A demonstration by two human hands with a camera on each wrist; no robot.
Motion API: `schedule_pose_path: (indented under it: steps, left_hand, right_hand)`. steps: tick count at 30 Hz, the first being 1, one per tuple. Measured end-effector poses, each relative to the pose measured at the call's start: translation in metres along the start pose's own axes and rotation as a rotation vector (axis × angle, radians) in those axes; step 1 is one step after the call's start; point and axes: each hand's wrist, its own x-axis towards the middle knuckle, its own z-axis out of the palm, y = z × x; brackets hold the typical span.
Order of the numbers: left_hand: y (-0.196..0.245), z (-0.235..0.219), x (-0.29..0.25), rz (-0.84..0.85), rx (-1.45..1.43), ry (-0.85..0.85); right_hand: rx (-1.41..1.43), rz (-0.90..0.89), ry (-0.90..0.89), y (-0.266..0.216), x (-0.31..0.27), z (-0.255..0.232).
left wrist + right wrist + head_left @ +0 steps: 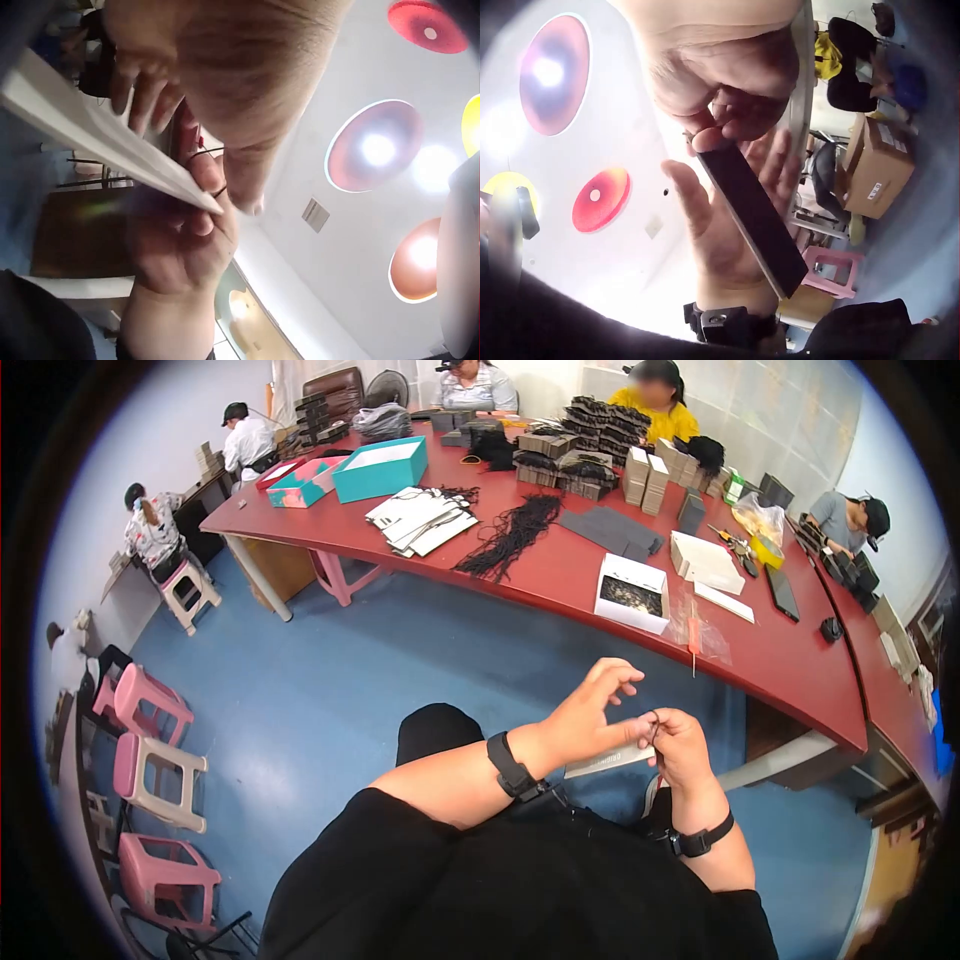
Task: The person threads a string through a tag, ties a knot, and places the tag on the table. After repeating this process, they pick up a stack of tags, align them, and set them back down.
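Note:
A flat card (605, 763), pale with small printing on one side and dark on the other (754, 217), is pinched at one end by my right hand (682, 748), whose fingers are curled. A thin dark cord (656, 728) loops by those fingertips; in the left wrist view the cord (206, 151) passes close to the card's tip (202, 196). My left hand (600, 712) is spread over the card, fingers loosely bent, thumb beside the right fingertips. Whether that thumb touches the cord cannot be told.
Ahead stands a red table (400, 582) with black cords (512, 535), white cards (420, 520), a white box (632, 592), a teal box (380, 468) and stacked grey pieces. An orange-handled tool (693, 630) lies at its near edge. Stools (165, 780) stand left; several people sit around.

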Motion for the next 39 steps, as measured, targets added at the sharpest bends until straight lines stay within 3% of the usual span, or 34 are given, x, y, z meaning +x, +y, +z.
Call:
schedule_pose_path:
  steps: [1, 2, 4, 6, 7, 10, 11, 12, 14, 15, 17, 18, 20, 21, 22, 24, 26, 28, 30, 32, 34, 36, 37, 39]
  left_hand:
    - [-0.002, 0.000, -0.001, 0.016, 0.061, 0.014]
    - [-0.002, 0.000, -0.005, -0.150, -0.032, -0.204]
    - [0.001, 0.000, -0.009, -0.335, -0.024, -0.463]
    - [-0.002, 0.000, -0.010, -0.309, 0.045, -0.424]
    - [-0.004, -0.003, -0.008, -0.322, 0.091, -0.414]
    - [-0.004, -0.006, -0.012, -0.291, 0.231, -0.364]
    - [-0.004, -0.006, -0.014, -0.276, 0.278, -0.389]
    - [-0.004, -0.007, -0.014, -0.261, 0.325, -0.413]
    - [-0.009, -0.013, -0.012, -0.210, 0.387, -0.357]
    - [-0.011, -0.017, -0.009, -0.160, 0.449, -0.308]
    - [-0.006, -0.037, -0.004, -0.182, 0.389, -0.317]
    - [-0.001, -0.047, -0.001, -0.199, 0.367, -0.355]
    - [-0.001, -0.048, -0.007, -0.202, 0.387, -0.474]
    - [0.020, -0.045, -0.007, -0.268, 0.447, -0.512]
    - [0.030, -0.047, -0.009, -0.193, 0.461, -0.529]
    - [0.049, -0.062, 0.000, -0.146, 0.623, -0.522]
    - [0.054, -0.093, 0.022, -0.083, 0.777, -0.307]
    - [0.065, -0.136, 0.057, -0.198, 0.995, -0.123]
    - [0.039, -0.198, 0.088, -0.357, 0.908, -0.005]
    - [0.021, -0.255, 0.113, -0.332, 1.267, 0.159]
    - [-0.002, -0.313, 0.141, -0.412, 1.293, 0.209]
    - [0.001, -0.341, 0.158, -0.432, 1.321, 0.332]
    - [0.001, -0.343, 0.164, -0.427, 1.330, 0.326]
    - [0.012, -0.338, 0.178, -0.617, 1.295, 0.182]
  right_hand:
    - [0.104, -0.087, 0.008, 0.002, 0.001, 0.003]
    - [0.208, -0.173, 0.017, 0.003, 0.001, 0.005]
    - [0.185, -0.128, 0.029, -0.010, 0.003, 0.007]
    - [-0.072, -0.219, 0.159, -0.013, 0.005, 0.003]
    - [-0.072, -0.216, 0.157, -0.012, 0.005, 0.003]
    - [-0.109, -0.517, 0.443, -0.011, 0.007, 0.002]
    - [0.020, -0.501, 0.577, -0.010, 0.009, -0.007]
    - [0.217, -0.519, 0.535, -0.010, 0.010, -0.014]
    - [0.242, -0.725, 0.393, -0.003, 0.008, -0.016]
    - [0.238, -0.723, 0.399, -0.009, 0.002, -0.011]
    - [-0.717, -1.183, 0.264, -0.026, -0.013, 0.002]
    - [-0.714, -1.191, 0.263, -0.028, -0.009, 0.001]
    - [-0.216, -0.782, 0.274, -0.032, 0.004, -0.006]
    - [-0.104, -0.647, 0.342, -0.027, 0.010, -0.017]
    - [-0.289, -0.637, 0.299, -0.027, 0.008, -0.025]
    - [-0.389, -0.733, 0.237, -0.041, 0.008, -0.020]
    - [-0.393, -0.777, 0.376, -0.060, 0.014, -0.023]
    - [-0.330, -0.722, 0.453, -0.073, 0.025, -0.046]
    - [-0.313, -0.603, 0.543, -0.082, 0.036, -0.071]
    - [-0.304, -0.524, 0.525, -0.083, 0.046, -0.091]
    - [-0.295, -0.434, 0.504, -0.082, 0.050, -0.100]
    - [-0.316, -0.327, 0.443, -0.085, 0.050, -0.103]
    - [-0.306, -0.329, 0.446, -0.086, 0.050, -0.102]
    - [-0.345, -0.310, 0.438, -0.087, 0.048, -0.098]
